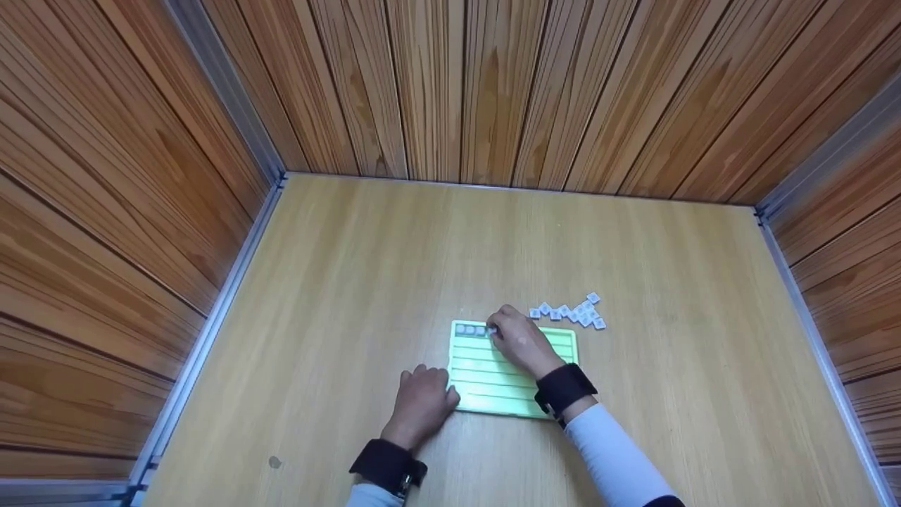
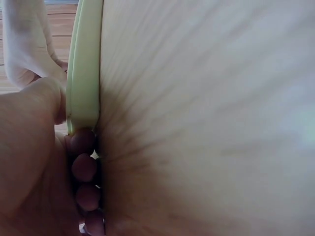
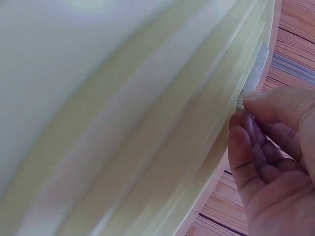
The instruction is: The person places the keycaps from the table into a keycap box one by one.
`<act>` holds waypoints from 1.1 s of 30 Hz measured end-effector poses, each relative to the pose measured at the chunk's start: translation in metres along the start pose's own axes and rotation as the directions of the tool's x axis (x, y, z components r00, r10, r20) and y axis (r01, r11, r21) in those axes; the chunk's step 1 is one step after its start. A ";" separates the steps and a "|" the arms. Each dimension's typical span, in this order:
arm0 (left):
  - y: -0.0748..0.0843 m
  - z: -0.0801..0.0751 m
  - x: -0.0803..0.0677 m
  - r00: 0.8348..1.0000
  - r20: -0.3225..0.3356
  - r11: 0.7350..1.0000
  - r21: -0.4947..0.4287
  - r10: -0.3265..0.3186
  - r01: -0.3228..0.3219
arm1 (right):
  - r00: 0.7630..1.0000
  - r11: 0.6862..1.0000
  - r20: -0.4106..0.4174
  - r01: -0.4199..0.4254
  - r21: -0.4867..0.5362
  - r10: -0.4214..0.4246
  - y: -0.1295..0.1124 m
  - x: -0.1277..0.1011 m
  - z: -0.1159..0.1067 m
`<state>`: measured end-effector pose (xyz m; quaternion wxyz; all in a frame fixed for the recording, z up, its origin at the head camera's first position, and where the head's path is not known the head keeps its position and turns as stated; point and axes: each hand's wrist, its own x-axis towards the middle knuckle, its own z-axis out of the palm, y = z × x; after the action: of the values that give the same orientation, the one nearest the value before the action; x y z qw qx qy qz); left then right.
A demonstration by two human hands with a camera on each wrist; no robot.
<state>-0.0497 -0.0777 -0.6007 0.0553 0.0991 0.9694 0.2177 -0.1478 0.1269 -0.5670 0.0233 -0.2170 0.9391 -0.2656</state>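
A light green tray (image 1: 493, 387) with raised ridges running across it lies on the table. In its top row, at the left end, sit a few small pale square tiles (image 1: 470, 330). My right hand (image 1: 524, 343) reaches over the tray and pinches one such tile (image 3: 240, 105) between thumb and forefinger, at the right end of that row. My left hand (image 1: 422, 400) holds the tray's lower left corner; in the left wrist view its fingertips (image 2: 84, 168) line up on the table by the green side wall. The tiles' markings are too small to read.
Beyond the tray's upper right lies a loose cluster of several white tiles (image 1: 581, 312) on the wooden table (image 1: 394, 267). Wood-plank walls (image 1: 486, 91) with grey metal edging (image 1: 218, 303) enclose the table. A dark round spot (image 1: 274, 462) marks the tabletop at lower left.
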 end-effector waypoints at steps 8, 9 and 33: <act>0.000 0.000 -0.001 1.000 0.009 1.000 -0.007 -0.003 0.003 | 0.999 1.000 -0.019 0.026 -0.010 -0.026 0.000 0.001 0.004; 0.000 0.000 -0.001 1.000 0.007 1.000 -0.007 -0.002 0.002 | 0.999 1.000 -0.018 0.030 -0.010 -0.030 0.000 0.000 0.004; 0.000 -0.002 0.000 1.000 0.029 1.000 0.003 -0.002 0.002 | 0.997 0.998 -0.033 0.063 -0.019 -0.064 0.001 0.000 0.003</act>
<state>-0.0498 -0.0791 -0.5988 0.0693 0.1011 0.9689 0.2147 -0.1475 0.1258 -0.5704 -0.0027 -0.2426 0.9342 -0.2615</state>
